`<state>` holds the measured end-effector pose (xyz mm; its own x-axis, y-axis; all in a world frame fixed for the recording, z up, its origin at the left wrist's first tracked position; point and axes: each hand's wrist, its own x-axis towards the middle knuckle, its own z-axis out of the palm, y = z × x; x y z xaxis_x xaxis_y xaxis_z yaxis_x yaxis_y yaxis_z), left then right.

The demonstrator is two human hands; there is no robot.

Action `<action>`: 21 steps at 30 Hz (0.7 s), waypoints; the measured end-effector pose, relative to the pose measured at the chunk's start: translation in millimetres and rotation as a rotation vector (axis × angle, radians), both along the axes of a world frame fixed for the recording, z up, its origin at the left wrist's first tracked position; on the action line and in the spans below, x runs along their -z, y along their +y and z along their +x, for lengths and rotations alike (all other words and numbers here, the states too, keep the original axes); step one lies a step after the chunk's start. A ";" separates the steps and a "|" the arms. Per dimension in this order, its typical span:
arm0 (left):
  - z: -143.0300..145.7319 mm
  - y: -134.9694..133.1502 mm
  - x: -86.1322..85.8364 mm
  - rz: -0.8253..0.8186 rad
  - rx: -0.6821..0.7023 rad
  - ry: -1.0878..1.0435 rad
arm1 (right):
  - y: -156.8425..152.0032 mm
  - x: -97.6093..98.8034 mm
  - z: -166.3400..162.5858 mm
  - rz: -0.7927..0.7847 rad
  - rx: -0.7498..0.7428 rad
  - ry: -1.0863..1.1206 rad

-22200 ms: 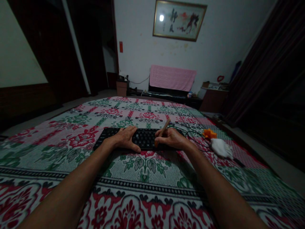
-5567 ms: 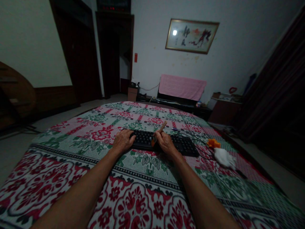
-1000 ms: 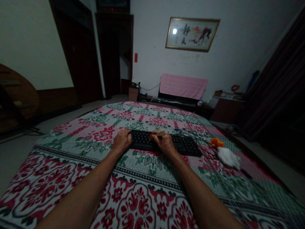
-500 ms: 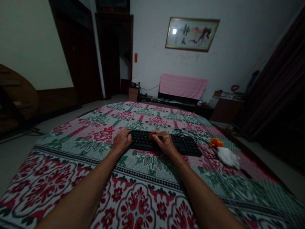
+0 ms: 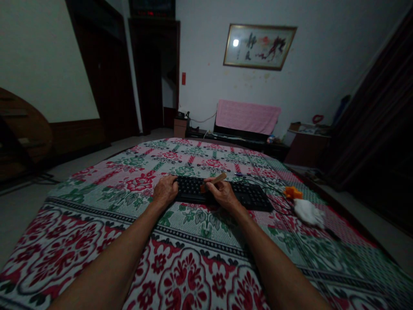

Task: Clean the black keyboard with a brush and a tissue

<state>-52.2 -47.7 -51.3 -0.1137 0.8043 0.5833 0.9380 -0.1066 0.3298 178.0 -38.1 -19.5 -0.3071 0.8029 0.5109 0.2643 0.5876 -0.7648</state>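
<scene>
A black keyboard lies flat on the patterned bedcover, angled slightly down to the right. My left hand is closed on its left end, thumb along the near side. Over the middle keys, my right hand pinches a small brush with a flat, light wooden handle. The brush's darker orange-brown end points down at the keys; its tip is partly hidden by my fingers. My right hand covers part of the keyboard's middle.
Right of the keyboard lie dark cables, an orange crumpled item and a white cloth. The floral bedcover spreads all around. Beyond the bed, a pink towel drapes over a wide object on a low stand.
The brush has tilted: its wooden handle now rises more steeply, and its orange-brown end sits lower and slightly left. My left hand and the keyboard have stayed put.
</scene>
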 end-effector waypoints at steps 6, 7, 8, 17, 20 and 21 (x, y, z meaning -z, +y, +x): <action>0.0 0.0 0.3 -0.008 -0.001 0.001 | 5.2 -0.6 2.4 -0.084 0.000 -0.023; -0.3 0.4 1.0 -0.001 -0.003 0.004 | 6.5 -1.5 3.4 -0.107 0.033 0.006; -0.5 0.9 1.7 0.006 -0.003 0.005 | 7.6 -2.3 4.6 -0.117 0.073 0.034; -1.6 2.9 4.7 0.014 -0.001 -0.003 | 8.7 -0.5 10.9 -0.058 0.152 -0.061; -1.8 3.2 4.5 0.015 -0.005 -0.003 | 10.6 1.8 8.9 -0.102 0.121 -0.009; -1.9 3.3 4.4 0.014 -0.004 -0.004 | 11.0 2.8 7.9 -0.105 0.126 0.022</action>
<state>-54.1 -44.4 -55.7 -0.1189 0.7955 0.5941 0.9372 -0.1076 0.3317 186.0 -27.1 -22.3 -0.1908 0.8837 0.4274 0.3134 0.4675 -0.8266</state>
